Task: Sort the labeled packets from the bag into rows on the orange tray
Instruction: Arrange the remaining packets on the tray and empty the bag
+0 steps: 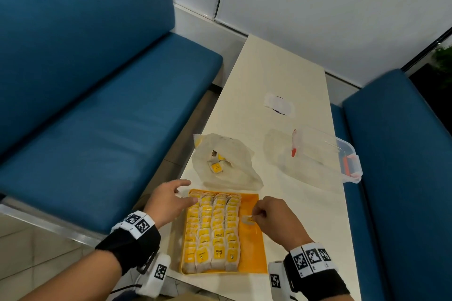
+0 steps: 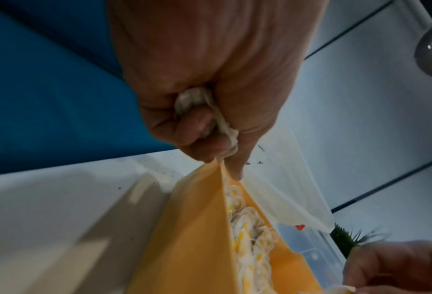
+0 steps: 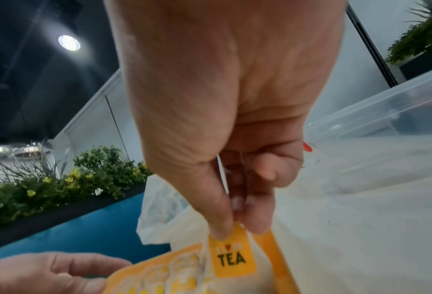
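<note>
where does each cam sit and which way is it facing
Head: worn on the head, looking forward and down at the table, orange tray and bag; both forearms show.
Left wrist: looks along the left hand, fingers curled on crumpled packets, over the tray's edge.
Right wrist: looks along the right hand, its grip pinching a tea packet.
Shared: the tray; each wrist view catches the other hand.

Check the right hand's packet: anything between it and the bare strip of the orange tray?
Nothing visible. The right hand pinches the packet directly over the bare right strip of the orange tray; the filled rows lie to its left.
</note>
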`<state>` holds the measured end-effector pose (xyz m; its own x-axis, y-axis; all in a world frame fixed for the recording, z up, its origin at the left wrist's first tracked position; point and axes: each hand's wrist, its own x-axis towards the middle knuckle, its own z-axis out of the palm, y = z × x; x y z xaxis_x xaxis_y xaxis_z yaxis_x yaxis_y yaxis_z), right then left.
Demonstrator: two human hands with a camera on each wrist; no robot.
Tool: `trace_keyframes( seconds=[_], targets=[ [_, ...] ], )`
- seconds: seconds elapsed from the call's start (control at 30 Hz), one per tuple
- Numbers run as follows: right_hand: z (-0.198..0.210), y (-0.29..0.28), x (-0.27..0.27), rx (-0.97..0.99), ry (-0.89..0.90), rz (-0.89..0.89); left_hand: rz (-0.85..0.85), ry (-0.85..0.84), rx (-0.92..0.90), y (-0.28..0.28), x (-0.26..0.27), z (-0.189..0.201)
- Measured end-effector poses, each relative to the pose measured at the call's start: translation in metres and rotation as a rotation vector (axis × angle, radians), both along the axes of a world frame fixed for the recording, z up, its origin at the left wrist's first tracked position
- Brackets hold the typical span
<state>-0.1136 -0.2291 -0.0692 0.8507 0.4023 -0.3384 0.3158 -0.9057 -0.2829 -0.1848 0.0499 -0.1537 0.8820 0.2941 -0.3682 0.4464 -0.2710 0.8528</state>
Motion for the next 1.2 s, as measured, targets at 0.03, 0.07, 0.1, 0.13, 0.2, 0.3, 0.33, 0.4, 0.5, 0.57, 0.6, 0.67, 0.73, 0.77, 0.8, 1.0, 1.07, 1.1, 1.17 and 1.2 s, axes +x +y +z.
trace_keyframes(
  seconds=[0.03,0.07,0.1,0.13,0.2,0.3,0.33,0.4,0.5,0.57,0.6,0.67,0.73,0.77,0.8,1.0,1.07,1.1,1.17,1.2],
  targets=[
    [-0.004,-0.001,0.000,-0.006,0.003,-0.004,-0.031,-0.003,0.036,-0.001,0.001,-0.003],
    [-0.007,-0.001,0.000,-0.010,0.005,-0.007,-0.050,-0.010,0.050,-0.001,0.002,-0.004],
    [-0.011,-0.002,0.000,-0.015,0.002,-0.009,-0.065,-0.013,0.055,-0.002,0.003,-0.005],
    [-0.014,-0.003,0.000,-0.020,-0.004,-0.011,-0.081,-0.015,0.058,-0.002,0.003,-0.006],
    [-0.021,-0.005,-0.001,-0.020,-0.015,-0.017,-0.102,-0.010,0.055,-0.001,0.001,-0.007],
    [-0.031,-0.007,-0.004,-0.010,-0.041,-0.018,-0.100,-0.001,0.010,0.002,-0.003,-0.009],
    [-0.034,-0.007,-0.005,0.004,-0.049,-0.021,-0.102,0.002,-0.001,0.002,-0.004,-0.010],
    [-0.040,-0.008,-0.005,0.039,-0.069,-0.025,-0.114,0.005,-0.015,0.003,-0.006,-0.011],
    [-0.048,-0.012,-0.003,0.091,-0.106,-0.015,-0.134,0.013,-0.038,0.002,-0.010,-0.011],
    [-0.053,-0.013,-0.002,0.104,-0.123,0.000,-0.144,0.024,-0.044,0.000,-0.012,-0.010],
    [-0.056,-0.014,-0.001,0.103,-0.131,0.010,-0.151,0.029,-0.043,0.000,-0.013,-0.010],
    [-0.062,-0.014,0.000,0.099,-0.132,0.021,-0.158,0.030,-0.041,0.000,-0.015,-0.009],
    [-0.067,-0.015,0.000,0.111,-0.130,0.024,-0.159,0.030,-0.048,0.000,-0.016,-0.007],
    [-0.069,-0.016,-0.001,0.119,-0.135,0.028,-0.159,0.032,-0.050,0.000,-0.016,-0.007],
    [-0.071,-0.016,-0.001,0.127,-0.140,0.028,-0.162,0.035,-0.048,0.000,-0.017,-0.006],
    [-0.076,-0.013,-0.002,0.119,-0.173,-0.031,-0.161,0.057,-0.042,-0.002,-0.021,-0.002],
    [-0.075,-0.011,-0.001,0.115,-0.177,-0.040,-0.154,0.065,-0.046,-0.002,-0.021,0.001],
    [-0.074,-0.010,-0.001,0.116,-0.175,-0.041,-0.154,0.069,-0.047,-0.002,-0.021,0.002],
    [-0.071,-0.010,-0.002,0.131,-0.161,-0.034,-0.151,0.068,-0.036,-0.002,-0.022,0.007],
    [-0.068,-0.010,-0.003,0.135,-0.155,-0.029,-0.135,0.058,-0.033,-0.001,-0.022,0.010]
  ],
)
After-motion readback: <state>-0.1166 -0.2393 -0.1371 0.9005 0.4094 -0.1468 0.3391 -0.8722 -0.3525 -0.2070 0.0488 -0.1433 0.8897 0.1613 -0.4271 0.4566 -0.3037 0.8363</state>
